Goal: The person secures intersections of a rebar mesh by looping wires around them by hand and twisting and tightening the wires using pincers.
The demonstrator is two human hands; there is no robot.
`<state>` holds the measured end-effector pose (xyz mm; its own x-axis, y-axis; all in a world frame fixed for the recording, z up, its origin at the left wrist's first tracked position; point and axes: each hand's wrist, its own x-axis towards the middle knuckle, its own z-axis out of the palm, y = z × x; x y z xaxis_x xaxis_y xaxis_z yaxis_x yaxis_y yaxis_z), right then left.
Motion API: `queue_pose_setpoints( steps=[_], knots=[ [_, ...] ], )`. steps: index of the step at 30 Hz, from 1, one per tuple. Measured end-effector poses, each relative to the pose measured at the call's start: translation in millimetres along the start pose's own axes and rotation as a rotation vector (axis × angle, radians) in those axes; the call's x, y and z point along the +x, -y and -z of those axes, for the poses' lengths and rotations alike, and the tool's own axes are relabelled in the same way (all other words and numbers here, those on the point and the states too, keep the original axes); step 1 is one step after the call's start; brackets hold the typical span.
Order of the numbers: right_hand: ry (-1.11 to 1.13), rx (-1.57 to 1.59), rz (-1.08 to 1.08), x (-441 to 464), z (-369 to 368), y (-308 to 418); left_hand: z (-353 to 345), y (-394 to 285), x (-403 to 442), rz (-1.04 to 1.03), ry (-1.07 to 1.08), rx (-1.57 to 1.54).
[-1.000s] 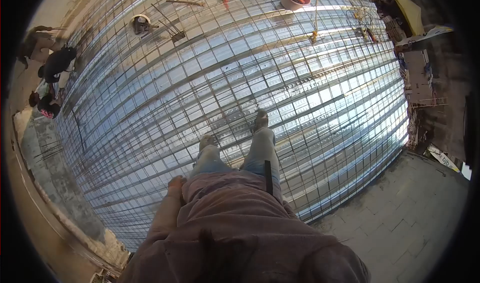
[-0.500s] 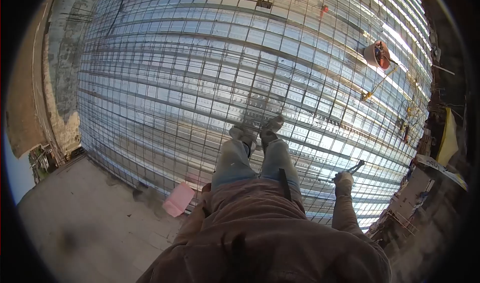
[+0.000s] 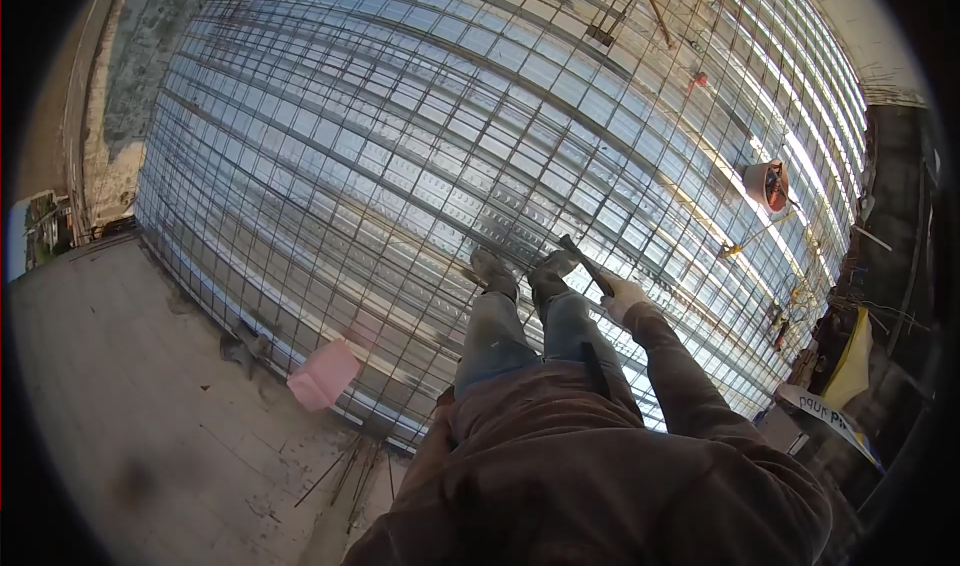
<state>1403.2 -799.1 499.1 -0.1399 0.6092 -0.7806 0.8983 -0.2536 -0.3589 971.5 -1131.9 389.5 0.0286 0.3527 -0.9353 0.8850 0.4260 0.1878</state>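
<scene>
My right hand (image 3: pixel 624 298) is closed around a dark, long-handled pincers-like tool (image 3: pixel 588 266). Its head is up beside my right shoe, above the rebar mesh (image 3: pixel 450 136). The mesh lies over shiny ribbed metal decking (image 3: pixel 400 181), where I stand. My left hand (image 3: pixel 443 406) hangs close to my left hip, mostly covered by my clothes, and its fingers do not show. Nearest to it on the left is a pink plastic container-like piece (image 3: pixel 325 374) at the mesh's edge.
Bare concrete (image 3: pixel 130 366) borders the mesh at lower left, with thin bars (image 3: pixel 345 481) protruding. An orange-brown bucket (image 3: pixel 767 186) with things inside stands at right, near a yellow cord (image 3: pixel 735 250). A printed banner (image 3: pixel 830 421) and yellow sheet (image 3: pixel 848 366) lie along the right edge.
My right hand has swung inward with the tool, from out at the right to just in front of my legs. The view has turned, and the pink piece appears further left.
</scene>
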Motion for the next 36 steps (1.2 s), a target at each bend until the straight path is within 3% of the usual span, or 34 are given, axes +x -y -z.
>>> queue_pose_setpoints(
  steps=[3,4,5,7,8,15,18,20,23,25,29,31,34,36],
  knots=[
    [0.08,-0.028,0.081,7.4,13.2,57.7,6.2,18.8,-7.4,0.026,-0.159,-0.402],
    [0.09,-0.081,0.09,15.5,11.8,69.5,12.1,21.4,-10.5,0.039,-0.265,-0.69],
    [0.097,-0.133,0.099,26.1,11.6,80.7,25.5,18.4,-12.7,0.037,-0.273,-0.698],
    [0.048,-0.132,0.115,49.0,5.5,94.3,53.3,7.5,-25.7,0.471,-0.193,-1.714],
    [0.0,-0.121,0.121,58.1,3.5,101.7,56.2,12.2,-32.8,0.412,-0.264,-1.796],
    [0.096,-0.234,0.149,181.6,16.6,187.1,112.1,1.9,12.9,0.695,-0.263,-1.803],
    [0.168,-0.361,0.129,281.0,-10.6,212.7,158.9,-26.9,56.2,0.658,-0.469,-2.023],
    [0.219,-0.432,0.138,351.5,-41.2,232.0,175.0,-37.5,87.9,0.489,-0.556,-2.233],
    [0.251,-0.555,0.16,453.1,-111.7,236.7,192.3,-67.3,149.1,0.429,-0.556,-2.051],
    [0.138,-0.64,0.308,502.9,-156.2,248.8,188.3,-77.7,195.9,0.437,-0.525,-2.069],
    [0.185,-0.762,0.467,600.5,-241.2,249.1,175.9,-77.3,301.8,0.418,-0.403,-2.124],
    [0.084,-0.933,0.695,642.2,-271.6,240.8,171.1,-61.1,362.5,0.323,-0.425,-2.02],
    [0.037,-1.027,0.888,690.3,-297.1,224.2,157.2,-16.3,467.2,0.193,-0.653,-1.828],
    [0.039,-1.079,0.9,699.6,-305.0,211.2,174.0,19.9,527.8,0.188,-0.785,-1.643]
  ],
)
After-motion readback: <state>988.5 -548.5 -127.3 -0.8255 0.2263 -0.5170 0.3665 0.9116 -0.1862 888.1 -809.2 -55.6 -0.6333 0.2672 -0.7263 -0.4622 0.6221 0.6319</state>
